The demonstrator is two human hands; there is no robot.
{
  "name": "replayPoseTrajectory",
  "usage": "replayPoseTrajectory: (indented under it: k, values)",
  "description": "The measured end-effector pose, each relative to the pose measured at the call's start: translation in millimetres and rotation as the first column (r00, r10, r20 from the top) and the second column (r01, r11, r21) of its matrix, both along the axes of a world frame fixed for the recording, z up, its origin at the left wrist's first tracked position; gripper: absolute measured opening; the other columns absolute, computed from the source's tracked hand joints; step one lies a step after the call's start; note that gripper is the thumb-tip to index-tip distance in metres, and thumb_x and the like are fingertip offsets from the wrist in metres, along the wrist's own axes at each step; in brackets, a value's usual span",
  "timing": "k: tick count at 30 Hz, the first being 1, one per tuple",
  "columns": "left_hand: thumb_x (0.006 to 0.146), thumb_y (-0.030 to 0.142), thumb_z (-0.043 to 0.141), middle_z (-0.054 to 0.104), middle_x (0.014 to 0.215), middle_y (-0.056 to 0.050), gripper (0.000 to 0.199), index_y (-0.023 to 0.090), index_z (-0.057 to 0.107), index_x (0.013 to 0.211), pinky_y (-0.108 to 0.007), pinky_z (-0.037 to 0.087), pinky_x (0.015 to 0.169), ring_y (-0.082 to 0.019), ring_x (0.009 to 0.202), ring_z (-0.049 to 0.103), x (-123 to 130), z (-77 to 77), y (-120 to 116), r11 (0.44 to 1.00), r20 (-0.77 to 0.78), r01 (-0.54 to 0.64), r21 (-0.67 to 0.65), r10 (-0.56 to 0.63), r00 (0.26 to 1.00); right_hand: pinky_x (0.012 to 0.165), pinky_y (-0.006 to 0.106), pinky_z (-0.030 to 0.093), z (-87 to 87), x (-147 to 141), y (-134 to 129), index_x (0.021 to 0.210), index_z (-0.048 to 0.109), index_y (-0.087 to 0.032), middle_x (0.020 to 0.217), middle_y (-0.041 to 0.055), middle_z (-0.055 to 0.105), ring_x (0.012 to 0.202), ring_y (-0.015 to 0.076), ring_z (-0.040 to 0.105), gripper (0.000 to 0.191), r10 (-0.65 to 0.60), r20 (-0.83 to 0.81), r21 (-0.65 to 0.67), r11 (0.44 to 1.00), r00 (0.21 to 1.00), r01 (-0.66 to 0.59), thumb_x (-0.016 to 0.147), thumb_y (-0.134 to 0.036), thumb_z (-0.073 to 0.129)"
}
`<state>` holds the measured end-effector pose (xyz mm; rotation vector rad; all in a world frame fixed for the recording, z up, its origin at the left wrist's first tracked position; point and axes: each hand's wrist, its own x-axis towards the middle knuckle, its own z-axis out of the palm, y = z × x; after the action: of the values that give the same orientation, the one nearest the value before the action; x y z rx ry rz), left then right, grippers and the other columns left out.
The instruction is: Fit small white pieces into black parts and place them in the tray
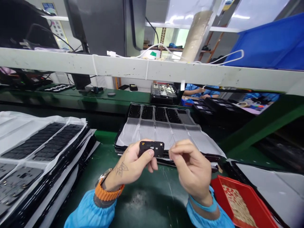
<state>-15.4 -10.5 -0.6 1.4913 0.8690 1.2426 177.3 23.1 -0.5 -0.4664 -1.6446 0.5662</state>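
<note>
My left hand (133, 166) is closed on a small flat black plastic part (156, 146), held up between thumb and fingers. The part has tiny gold-coloured and pale patches on its face. Just to the right, my right hand (193, 169) is in a pinch, apart from the part; anything between its fingertips is too small to make out. Behind both hands lies a stack of trays (163, 131) with white liners, its far row of pockets holding several black parts (160, 114).
At left stands a tall stack of lined trays (71, 158) with dark parts. A red bin (258, 199) of small pale and red pieces sits at right, beside another tray (273, 180). A white shelf beam (118, 65) crosses above. Across the bench, a person's blue sleeves (198, 91) show.
</note>
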Motion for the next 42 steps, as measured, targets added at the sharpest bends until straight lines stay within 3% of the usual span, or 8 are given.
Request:
replayPoseTrajectory:
  k: [6, 8, 12, 16, 19, 23, 32, 42]
  values:
    - [0.104, 0.044, 0.056, 0.071, 0.069, -0.001, 0.031, 0.014, 0.064, 0.108, -0.021, 0.051, 0.058, -0.010, 0.057, 0.063, 1.9, -2.1, -2.5, 0.999, 0.017, -0.006, 0.032, 0.005, 1.000, 0.047, 0.021, 0.042, 0.8, 0.1, 2.7, 0.099, 0.064, -0.022, 0.084, -0.0015, 0.056, 0.052, 0.0059, 0.051, 0.014, 0.191, -0.084, -0.171, 0.964, 0.978, -0.203, 0.096, -0.010, 0.058]
    - [0.104, 0.043, 0.055, 0.071, 0.068, -0.001, 0.031, 0.014, 0.064, 0.108, -0.022, 0.051, 0.059, -0.010, 0.057, 0.062, 1.7, -2.3, -2.9, 0.999, 0.001, 0.000, 0.051, 0.000, 1.000, 0.048, 0.021, 0.044, -1.3, 1.3, 2.9, 0.104, 0.063, -0.023, 0.077, -0.0032, 0.057, 0.052, 0.0076, 0.054, 0.016, 0.176, -0.042, -0.168, 0.969, 0.984, -0.180, 0.096, -0.010, 0.058]
    - [0.105, 0.043, 0.053, 0.070, 0.068, -0.001, 0.030, 0.015, 0.064, 0.106, -0.023, 0.053, 0.059, -0.011, 0.057, 0.062, 2.3, -1.9, -3.5, 0.997, -0.029, 0.008, 0.081, -0.005, 1.000, 0.072, 0.032, 0.056, -1.8, 0.4, 5.3, 0.105, 0.064, -0.021, 0.087, 0.0031, 0.064, 0.081, 0.0175, 0.065, 0.020, -0.033, 0.056, 0.097, 0.995, 0.998, 0.027, 0.091, -0.007, 0.065]
    - [0.106, 0.041, 0.052, 0.069, 0.066, 0.000, 0.031, 0.014, 0.065, 0.110, -0.023, 0.053, 0.057, -0.011, 0.055, 0.062, 5.0, 0.0, -5.8, 0.992, -0.038, -0.041, 0.116, 0.045, 0.998, 0.083, 0.039, 0.059, 4.5, -2.7, 8.3, 0.102, 0.065, -0.018, 0.102, 0.0100, 0.070, 0.095, 0.0223, 0.068, 0.025, -0.164, 0.164, 0.448, 0.891, 0.973, 0.075, 0.086, 0.001, 0.066]
    - [0.105, 0.041, 0.052, 0.068, 0.063, 0.001, 0.035, 0.013, 0.065, 0.121, -0.023, 0.054, 0.056, -0.012, 0.054, 0.062, 6.6, 0.4, -9.2, 0.989, -0.022, -0.088, 0.121, 0.091, 0.996, 0.081, 0.040, 0.061, 5.6, -2.9, 9.8, 0.103, 0.067, -0.016, 0.106, 0.0133, 0.072, 0.097, 0.0246, 0.069, 0.020, -0.220, 0.219, 0.539, 0.840, 0.951, 0.070, 0.087, -0.002, 0.067]
    - [0.105, 0.040, 0.053, 0.066, 0.062, 0.002, 0.040, 0.013, 0.063, 0.133, -0.024, 0.055, 0.056, -0.012, 0.053, 0.062, 8.1, 0.0, -13.9, 0.983, -0.005, -0.148, 0.104, 0.149, 0.989, 0.084, 0.043, 0.062, 0.6, -1.9, 11.1, 0.109, 0.069, -0.013, 0.110, 0.0151, 0.074, 0.102, 0.0264, 0.070, 0.024, -0.224, 0.245, 0.564, 0.824, 0.943, 0.049, 0.088, -0.004, 0.072]
    - [0.108, 0.034, 0.046, 0.064, 0.063, 0.004, 0.036, 0.017, 0.062, 0.135, -0.023, 0.053, 0.060, -0.010, 0.054, 0.059, 8.1, 2.8, -16.0, 0.963, -0.092, -0.182, 0.197, 0.203, 0.975, 0.091, 0.039, 0.064, -0.1, -1.8, 8.6, 0.113, 0.069, -0.011, 0.110, 0.0151, 0.075, 0.104, 0.0235, 0.072, 0.023, -0.241, 0.296, 0.539, 0.841, 0.924, 0.047, 0.092, -0.003, 0.070]
    - [0.109, 0.031, 0.041, 0.063, 0.065, 0.004, 0.034, 0.015, 0.062, 0.130, -0.024, 0.052, 0.063, -0.011, 0.058, 0.059, 7.1, 2.7, -12.3, 0.949, -0.202, -0.165, 0.270, 0.223, 0.954, 0.078, 0.036, 0.063, 6.1, -1.7, 9.0, 0.100, 0.066, -0.016, 0.091, 0.0080, 0.072, 0.087, 0.0201, 0.070, 0.019, -0.155, 0.310, 0.498, 0.867, 0.938, -0.022, 0.090, 0.001, 0.065]
